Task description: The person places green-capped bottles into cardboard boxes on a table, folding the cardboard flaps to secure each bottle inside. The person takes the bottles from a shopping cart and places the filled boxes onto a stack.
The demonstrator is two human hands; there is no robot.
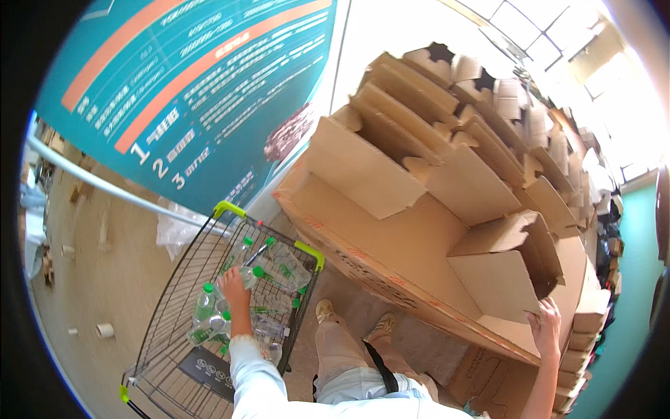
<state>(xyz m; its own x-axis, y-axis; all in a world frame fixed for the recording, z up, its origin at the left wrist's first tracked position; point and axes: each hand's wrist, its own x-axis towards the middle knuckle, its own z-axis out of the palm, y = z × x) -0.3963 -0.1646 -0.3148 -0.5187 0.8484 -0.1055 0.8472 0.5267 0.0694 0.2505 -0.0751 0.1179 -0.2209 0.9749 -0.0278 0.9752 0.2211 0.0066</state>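
Cardboard filled most of the right half of my head view: a tall, slanting stack of flattened and half-folded brown cartons [447, 174], leaning across the frame from the top down to the lower right. I watched the right hand [546, 322] reach out to the low right end of that stack, its grip curled over the edge of a folded carton flap [499, 279], fingers pressed onto the cardboard. Whether the thumb was clamped underneath I could not tell.

On the left, the left hand [235, 288] reached down into a wire shopping cart [167, 342] with lime-green corner caps. The cart held a loose pile of clear plastic bottles [279, 269] with green caps and green labels. The left hand sat on top of those bottles, its grip closed around one of them, a clear bottle [241, 279] near the middle of the basket; the fingers themselves were mostly hidden behind the back of the hand. A pale sleeve [255, 377] covered that forearm up to the wrist.

Between the cart and the cartons I saw the person's own legs in beige trousers [342, 349] and light shoes [382, 325], standing on a tan floor [98, 279]. A dark strap [380, 370] crossed the waist. Behind the cart stood a large teal sign board [188, 91] with orange bands and white lettering. Small scraps and a roll of tape [105, 329] lay on the floor, well apart from the cart.
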